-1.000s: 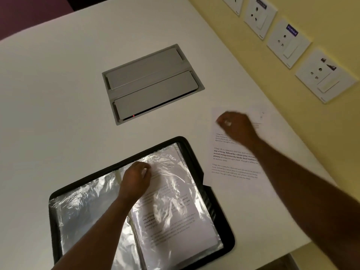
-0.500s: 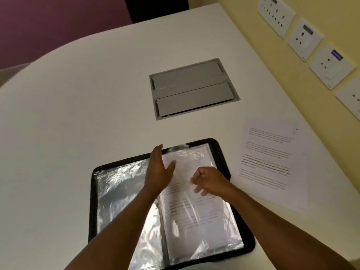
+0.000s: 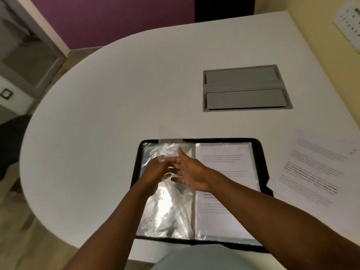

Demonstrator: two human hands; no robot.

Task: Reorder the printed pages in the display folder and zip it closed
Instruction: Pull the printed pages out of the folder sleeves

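The black zip display folder [image 3: 262,152] lies open on the white table in front of me. Its right half shows a printed page [image 3: 224,164] inside a sleeve, and its left half shows crinkled clear sleeves [image 3: 165,211]. One clear sleeve [image 3: 171,136] stands lifted above the folder's left half. My left hand [image 3: 153,171] pinches that sleeve at its lower part. Beside it, my right hand [image 3: 190,172] hovers with fingers spread and thumb up, holding nothing. Loose printed pages [image 3: 311,168] lie on the table to the right of the folder.
A grey hinged cable box [image 3: 243,88] is set into the table [image 3: 97,114] beyond the folder. A yellow wall with a socket plate [image 3: 348,22] runs along the right. The table's curved edge falls away on the left.
My right hand left the loose pages on the right and came over the folder. Both hands shifted to the folder's left half, and a clear sleeve now stands lifted. The camera swung left.
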